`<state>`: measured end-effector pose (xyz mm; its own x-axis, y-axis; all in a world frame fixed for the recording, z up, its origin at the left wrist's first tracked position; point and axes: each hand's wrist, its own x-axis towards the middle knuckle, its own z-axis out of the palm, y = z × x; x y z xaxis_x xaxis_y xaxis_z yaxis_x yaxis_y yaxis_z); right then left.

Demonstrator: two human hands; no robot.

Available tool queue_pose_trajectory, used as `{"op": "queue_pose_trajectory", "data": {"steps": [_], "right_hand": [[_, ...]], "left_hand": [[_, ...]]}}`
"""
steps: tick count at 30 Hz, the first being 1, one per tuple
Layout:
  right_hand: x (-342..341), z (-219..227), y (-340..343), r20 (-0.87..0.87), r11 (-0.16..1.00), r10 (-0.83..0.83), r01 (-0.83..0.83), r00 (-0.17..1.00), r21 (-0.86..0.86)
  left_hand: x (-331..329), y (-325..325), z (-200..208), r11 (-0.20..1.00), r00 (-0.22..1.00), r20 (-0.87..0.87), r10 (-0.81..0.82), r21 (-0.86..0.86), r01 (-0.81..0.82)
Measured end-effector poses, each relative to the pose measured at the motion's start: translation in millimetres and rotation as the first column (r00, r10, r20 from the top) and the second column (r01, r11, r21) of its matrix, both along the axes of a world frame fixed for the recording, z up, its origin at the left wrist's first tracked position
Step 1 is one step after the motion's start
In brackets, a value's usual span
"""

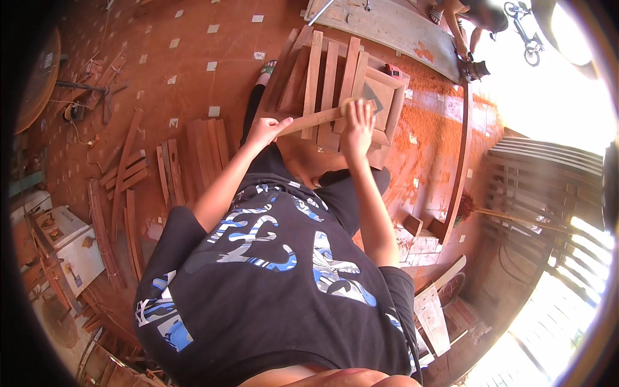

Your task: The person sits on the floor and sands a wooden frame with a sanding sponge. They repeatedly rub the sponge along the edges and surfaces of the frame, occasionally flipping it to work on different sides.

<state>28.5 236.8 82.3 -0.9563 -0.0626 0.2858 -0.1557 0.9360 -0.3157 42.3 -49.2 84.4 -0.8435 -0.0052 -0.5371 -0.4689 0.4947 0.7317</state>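
A narrow wooden strip (314, 120) slants up to the right across my lap. My left hand (265, 131) is closed around its lower left end, with the thumb along the top. Near the other end, my right hand (358, 126) presses a small tan pad (348, 103) onto the strip. The pad is partly covered by blurred fingers, so its exact kind is unclear. Just beyond both hands, several loose wooden strips (329, 74) lie side by side over wooden panels. A framed wooden panel (389, 97) shows a dark diamond-shaped centre beside my right hand.
A small red object (392, 70) rests on the panels. Wood pieces (207, 145) lie on the tiled floor to my left, near a white box (72, 248). A long beam (461, 161) runs along the right. Another person (474, 16) works at a board (393, 29) at the far right.
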Motion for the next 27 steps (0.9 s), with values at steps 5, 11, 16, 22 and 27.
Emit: {"op": "queue_pose_trajectory", "data": {"steps": [5, 11, 16, 22, 27], "right_hand": [[53, 12, -53, 0.086, 0.944, 0.324, -0.316, 0.942, -0.099], [8, 22, 4, 0.080, 0.980, 0.184, -0.189, 0.980, 0.057], [-13, 16, 13, 0.111, 0.996, -0.092, 0.090, 0.990, 0.024], [32, 26, -55, 0.107, 0.982, 0.109, -0.123, 0.988, 0.141], [1, 44, -16, 0.063, 0.937, 0.338, -0.342, 0.939, 0.071]], "left_hand": [[5, 3, -2, 1.000, 1.000, -0.022, 0.020, 0.004, -0.020], [9, 5, 4, 0.999, 0.999, 0.025, 0.019, 0.043, -0.020], [10, 9, 4, 1.000, 1.000, -0.026, 0.018, -0.013, -0.018], [16, 10, 2, 1.000, 1.000, -0.020, 0.016, 0.003, -0.016], [16, 7, -3, 1.000, 1.000, -0.012, 0.004, 0.015, -0.004]]}}
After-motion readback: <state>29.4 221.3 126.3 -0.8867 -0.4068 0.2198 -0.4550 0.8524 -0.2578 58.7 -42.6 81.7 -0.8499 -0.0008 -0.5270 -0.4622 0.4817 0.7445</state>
